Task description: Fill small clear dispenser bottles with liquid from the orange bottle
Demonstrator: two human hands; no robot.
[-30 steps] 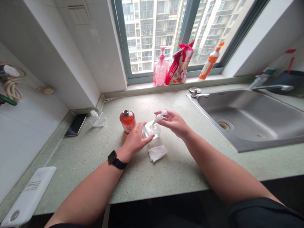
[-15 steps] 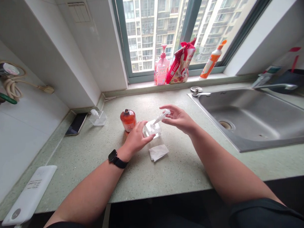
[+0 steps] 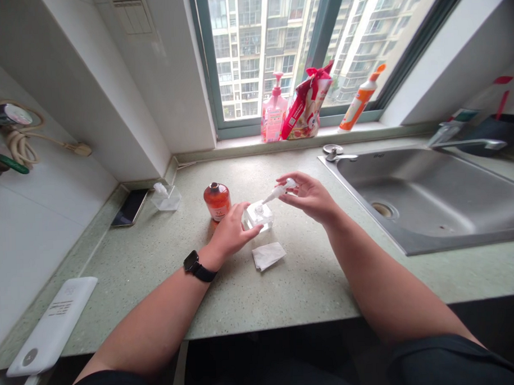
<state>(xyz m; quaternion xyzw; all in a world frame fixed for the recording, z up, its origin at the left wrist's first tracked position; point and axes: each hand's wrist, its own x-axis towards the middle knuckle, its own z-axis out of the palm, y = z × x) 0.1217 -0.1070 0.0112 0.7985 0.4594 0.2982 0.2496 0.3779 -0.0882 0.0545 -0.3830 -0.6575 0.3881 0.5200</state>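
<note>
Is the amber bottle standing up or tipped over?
Upright: the amber bottle stands on the countertop, neck pointing up, its lower part partly hidden behind the left hand.

pink pump bottle (image 3: 273,118) on windowsill (image 3: 239,142) | red bag (image 3: 308,106) beside it | metal sink (image 3: 434,192) | phone (image 3: 130,208)

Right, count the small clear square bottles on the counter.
2. One clear bottle is held by the left hand, beside the amber bottle; the other clear bottle sits farther left, next to the dark phone. No others show, though some could be hidden.
</note>
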